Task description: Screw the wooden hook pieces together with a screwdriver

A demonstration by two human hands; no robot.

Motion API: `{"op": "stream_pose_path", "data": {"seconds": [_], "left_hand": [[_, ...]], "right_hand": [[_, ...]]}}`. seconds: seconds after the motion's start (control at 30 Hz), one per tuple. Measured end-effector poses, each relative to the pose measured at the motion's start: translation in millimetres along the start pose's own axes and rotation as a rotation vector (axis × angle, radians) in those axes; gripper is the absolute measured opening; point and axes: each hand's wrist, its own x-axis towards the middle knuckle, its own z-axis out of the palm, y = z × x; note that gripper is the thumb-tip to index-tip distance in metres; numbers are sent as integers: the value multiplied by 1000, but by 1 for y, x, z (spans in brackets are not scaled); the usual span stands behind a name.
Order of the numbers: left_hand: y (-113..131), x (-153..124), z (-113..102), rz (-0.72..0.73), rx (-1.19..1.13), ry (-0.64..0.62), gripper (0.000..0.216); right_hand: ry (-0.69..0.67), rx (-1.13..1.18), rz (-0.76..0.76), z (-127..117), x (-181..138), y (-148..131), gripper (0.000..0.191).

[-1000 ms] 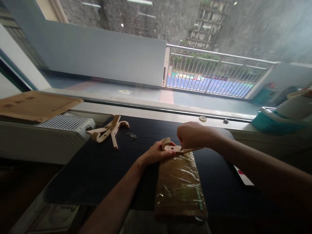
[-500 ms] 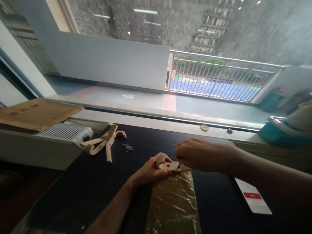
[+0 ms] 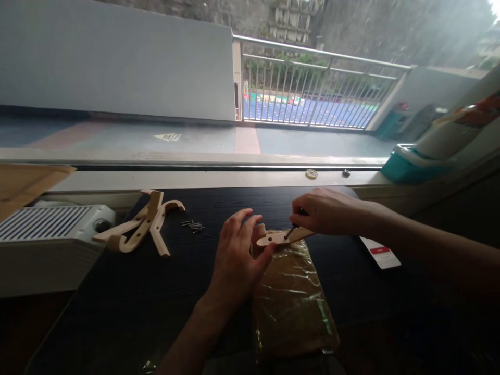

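A pale wooden hook piece (image 3: 278,238) with holes lies across the far end of a tape-wrapped brown package (image 3: 292,297). My left hand (image 3: 238,255) is open beside it, fingers spread and raised, the thumb touching the wood's near edge. My right hand (image 3: 324,211) is closed around a small screwdriver (image 3: 291,230), its thin shaft slanting down to a hole in the wood. The tip is too small to make out clearly. Several wooden hook pieces (image 3: 146,224) sit piled to the left, with several loose screws (image 3: 193,225) near them.
Everything rests on a black table (image 3: 117,302). A white and red card (image 3: 380,251) is at its right side. On the window sill are a tape roll (image 3: 311,174), a small dark object (image 3: 346,173) and a teal container (image 3: 414,164). A white radiator (image 3: 58,224) stands left.
My left hand has loosened from around the wooden piece, its fingers now lifted and spread. The wooden piece has turned, its hooked end now facing away. My right hand still holds the screwdriver. The view has shifted.
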Motion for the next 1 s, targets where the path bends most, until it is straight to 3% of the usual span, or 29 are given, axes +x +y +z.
{"op": "stream_pose_path", "data": {"seconds": [0.03, 0.1, 0.23, 0.4, 0.47, 0.6, 0.7, 0.83, 1.0], "left_hand": [[11, -4, -1, 116, 72, -19, 33], [29, -12, 2, 290, 160, -192, 25], [40, -23, 25, 283, 353, -223, 40], [36, -25, 37, 287, 440, -188, 40], [37, -24, 37, 275, 470, -186, 40], [41, -25, 37, 284, 522, -183, 40], [43, -28, 39, 284, 534, -150, 37], [40, -34, 42, 262, 522, -112, 36], [35, -38, 45, 265, 484, -70, 39]], "right_hand": [[2, -32, -16, -2, -1, -3, 33], [-15, -76, -60, -7, -3, -8, 30], [-77, -128, -236, -21, -4, -16, 19], [-70, -179, -491, -23, 0, -16, 18], [-29, -118, -454, -17, 2, -11, 20], [29, 31, -223, -3, 0, 2, 25], [29, 10, -182, -5, -4, 6, 29], [-59, -89, -256, -22, -9, 1, 23], [-97, -189, -510, -25, -5, -5, 15]]}}
